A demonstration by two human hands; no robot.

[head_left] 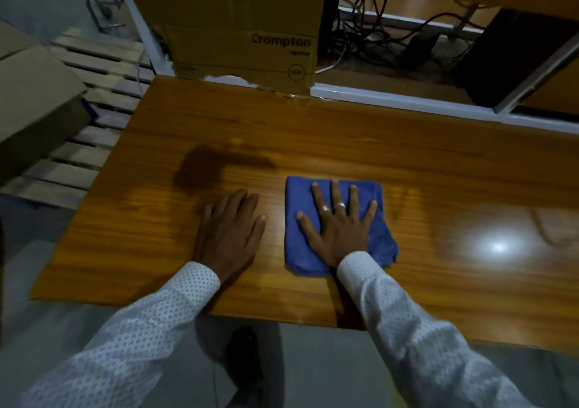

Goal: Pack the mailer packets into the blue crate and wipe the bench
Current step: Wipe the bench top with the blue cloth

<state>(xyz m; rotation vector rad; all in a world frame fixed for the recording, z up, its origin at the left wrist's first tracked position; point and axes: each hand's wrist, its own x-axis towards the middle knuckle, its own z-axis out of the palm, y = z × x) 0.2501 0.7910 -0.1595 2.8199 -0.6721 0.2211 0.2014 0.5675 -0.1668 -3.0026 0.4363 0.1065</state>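
A folded blue cloth lies flat on the glossy wooden bench, near its front edge. My right hand presses down on the cloth with fingers spread and straight. My left hand rests flat on the bare wood just left of the cloth, fingers together and straight. No mailer packets and no blue crate are in view.
A tall cardboard box marked Crompton stands at the bench's back edge. A second cardboard box sits on a slatted wooden pallet to the left. Tangled cables hang behind a white frame rail.
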